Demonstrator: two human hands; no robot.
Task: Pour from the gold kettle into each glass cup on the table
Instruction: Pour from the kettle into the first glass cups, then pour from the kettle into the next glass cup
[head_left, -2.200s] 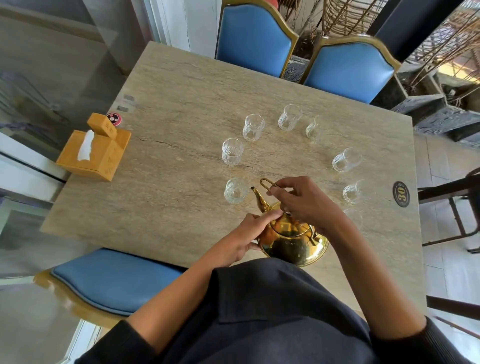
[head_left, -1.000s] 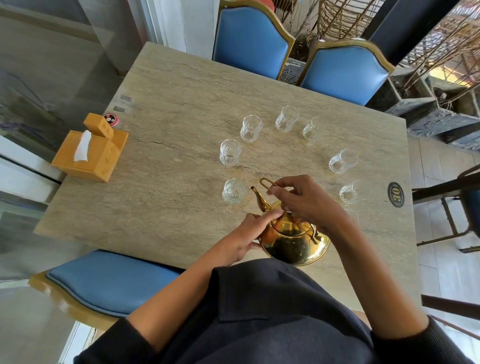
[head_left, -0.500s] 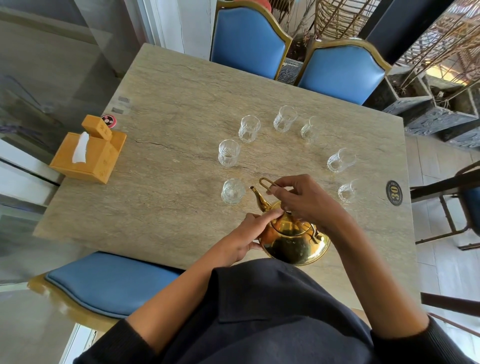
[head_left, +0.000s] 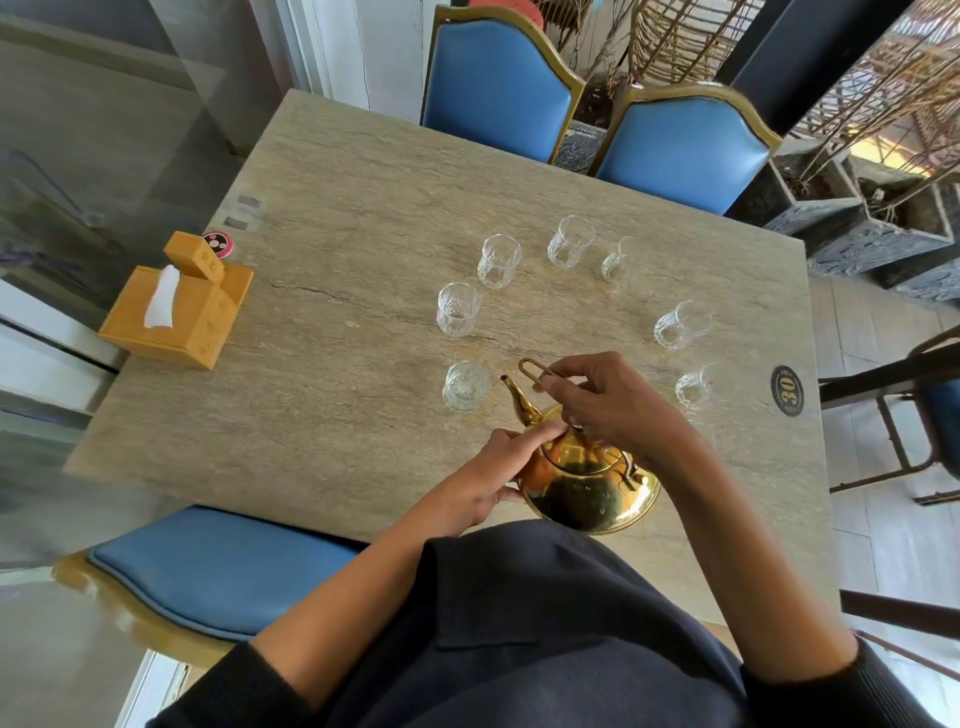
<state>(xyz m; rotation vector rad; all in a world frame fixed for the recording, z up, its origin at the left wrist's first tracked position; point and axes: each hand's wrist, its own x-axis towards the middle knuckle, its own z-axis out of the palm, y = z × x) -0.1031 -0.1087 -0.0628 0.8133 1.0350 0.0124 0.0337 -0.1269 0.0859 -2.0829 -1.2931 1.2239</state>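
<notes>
The gold kettle (head_left: 587, 480) sits tilted between both hands, spout aimed at the nearest glass cup (head_left: 466, 385): right hand (head_left: 608, 410) pinches the wire handle to lift, left hand (head_left: 493, 480) steadies the lid with a straight finger against spilling

The person wears a dark navy, smooth-woven top with a folded seam or placket (head_left: 519, 639) across the chest. Its black ribbed knit cuffs are pushed up toward the elbows: left sleeve (head_left: 244, 691), right sleeve (head_left: 852, 691). Both forearms and hands are bare; no rings or watch show.
</notes>
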